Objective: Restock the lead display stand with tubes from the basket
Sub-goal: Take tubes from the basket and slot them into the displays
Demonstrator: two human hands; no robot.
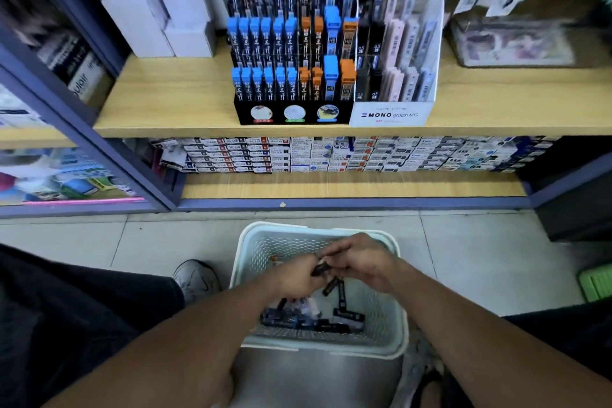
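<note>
Black plastic lead tubes (344, 315), slim and rectangular, lie loose in a heap on the floor of a pale mint basket (394, 334) with perforated walls and a rounded rim. The basket rests on a brushed-metal surface just above the tiled floor (480, 248). Both hands are inside the basket, close together. The left hand (294, 275) has its fingers curled around a dark tube (320, 269); the right hand (361, 258) pinches the same tube at its upper end, fingertips bent inward.

Further out, on the wood-grain shelf (172, 93), stands the lead display stand (293, 43), black, stepped in three tiers, its slots filled with upright tubes capped in blue and orange. Touching its right side is a white card box (390, 114) printed MONO graph MG, holding black and pink packs. White cartons (159, 20) stand to the left. The lower shelf carries stacked small printed boxes (331, 156). A grey shoe (195, 278) shows left of the basket.
</note>
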